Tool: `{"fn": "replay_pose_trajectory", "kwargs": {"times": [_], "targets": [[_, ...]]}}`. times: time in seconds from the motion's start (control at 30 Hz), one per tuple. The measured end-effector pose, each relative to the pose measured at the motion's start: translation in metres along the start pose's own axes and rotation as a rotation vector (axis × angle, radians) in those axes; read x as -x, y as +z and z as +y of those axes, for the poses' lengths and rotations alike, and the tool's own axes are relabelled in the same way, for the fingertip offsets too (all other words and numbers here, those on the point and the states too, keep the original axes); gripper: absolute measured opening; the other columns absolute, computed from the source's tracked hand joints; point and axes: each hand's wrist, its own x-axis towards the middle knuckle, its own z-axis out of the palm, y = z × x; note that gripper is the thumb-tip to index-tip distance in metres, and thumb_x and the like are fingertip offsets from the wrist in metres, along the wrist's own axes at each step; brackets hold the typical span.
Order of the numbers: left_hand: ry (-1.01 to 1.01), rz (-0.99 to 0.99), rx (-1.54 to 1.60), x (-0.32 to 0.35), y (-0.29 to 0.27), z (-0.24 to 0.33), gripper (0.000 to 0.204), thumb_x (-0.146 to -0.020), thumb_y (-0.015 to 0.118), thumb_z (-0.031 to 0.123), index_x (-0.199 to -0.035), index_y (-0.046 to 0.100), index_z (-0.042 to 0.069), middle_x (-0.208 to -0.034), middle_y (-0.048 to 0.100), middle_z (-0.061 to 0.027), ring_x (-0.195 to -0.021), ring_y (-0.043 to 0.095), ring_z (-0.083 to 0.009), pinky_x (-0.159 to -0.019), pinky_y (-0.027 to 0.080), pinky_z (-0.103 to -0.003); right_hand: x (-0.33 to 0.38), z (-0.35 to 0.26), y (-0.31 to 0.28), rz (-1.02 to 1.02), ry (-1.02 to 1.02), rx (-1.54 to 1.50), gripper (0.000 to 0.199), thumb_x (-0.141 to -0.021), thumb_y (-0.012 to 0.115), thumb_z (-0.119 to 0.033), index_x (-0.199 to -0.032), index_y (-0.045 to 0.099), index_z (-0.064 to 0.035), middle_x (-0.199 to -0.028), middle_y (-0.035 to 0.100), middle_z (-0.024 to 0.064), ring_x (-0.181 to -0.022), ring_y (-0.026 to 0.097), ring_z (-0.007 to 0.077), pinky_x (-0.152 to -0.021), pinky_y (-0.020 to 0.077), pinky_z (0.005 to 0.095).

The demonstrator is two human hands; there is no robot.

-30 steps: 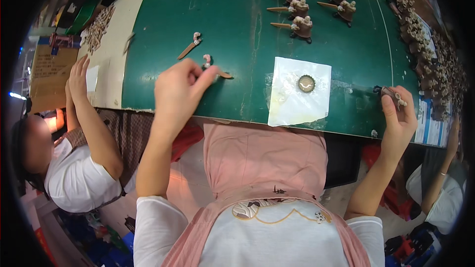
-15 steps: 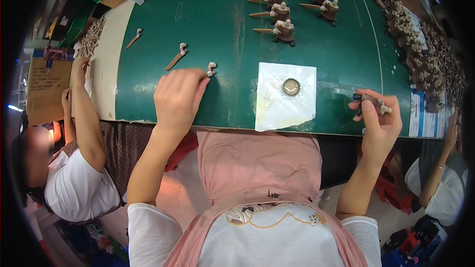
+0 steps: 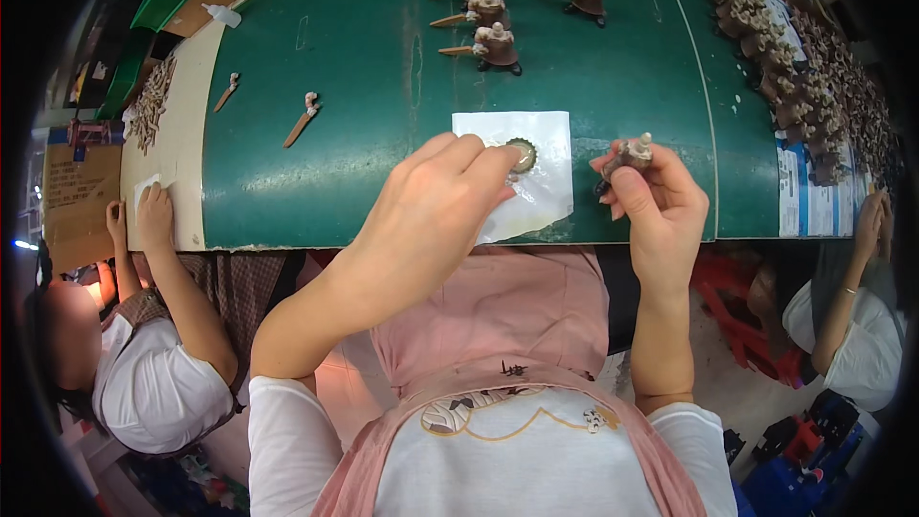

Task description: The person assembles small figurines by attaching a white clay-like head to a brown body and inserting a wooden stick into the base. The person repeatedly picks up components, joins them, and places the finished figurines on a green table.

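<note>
Here, in the head view, I am seeing the left hand [image 3: 436, 206] reaching, fingertips pinched narrowly at the bottle cap [image 3: 522, 154] on the white sheet [image 3: 546, 182]. The right hand [image 3: 656, 201] is gripping a small brown figurine [image 3: 632, 151], now raised closer in than a second ago.

Green-topped table [image 3: 383, 163]: white paper square [image 3: 546, 187] with round metal cap [image 3: 522, 153]; brown figurines [image 3: 498, 43] in rows; two loose wooden pieces [image 3: 302, 120].

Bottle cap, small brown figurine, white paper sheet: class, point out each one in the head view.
bottle cap [image 3: 523, 154], head view, its centre.
small brown figurine [image 3: 630, 152], head view, its body.
white paper sheet [image 3: 549, 188], head view, bare right part.
</note>
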Motion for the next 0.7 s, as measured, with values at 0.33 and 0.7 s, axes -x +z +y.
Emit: {"fn": "replay_pose_trajectory", "kwargs": {"times": [0.33, 0.7], "targets": [[0.006, -0.146, -0.136, -0.004, 0.004, 0.004, 0.025, -0.078, 0.061, 0.001, -0.103, 0.059, -0.002, -0.079, 0.054, -0.0126, -0.078, 0.053, -0.0287, -0.069, 0.046, -0.038, 0.0, 0.002, -0.002, -0.014, -0.079, -0.015, 0.024, -0.085, 0.063, -0.003, -0.107, 0.06, 0.0067, -0.094, 0.066, 0.0155, -0.068, 0.058, 0.0112, -0.059, 0.0481, 0.0217], [-0.136, 0.241, 0.396, 0.002, -0.013, 0.019, 0.035, -0.085, 0.065, 0.006, -0.119, 0.061, -0.001, -0.081, 0.054, -0.0038, -0.072, 0.049, -0.011, -0.063, 0.04, -0.021, 0.005, -0.034, 0.02, -0.176, 0.172, -0.303, 0.019, -0.086, 0.067, -0.006, -0.099, 0.062, 0.0062, -0.084, 0.066, 0.0096, -0.062, 0.061, 0.0105, -0.051, 0.0501, 0.0213]]}}
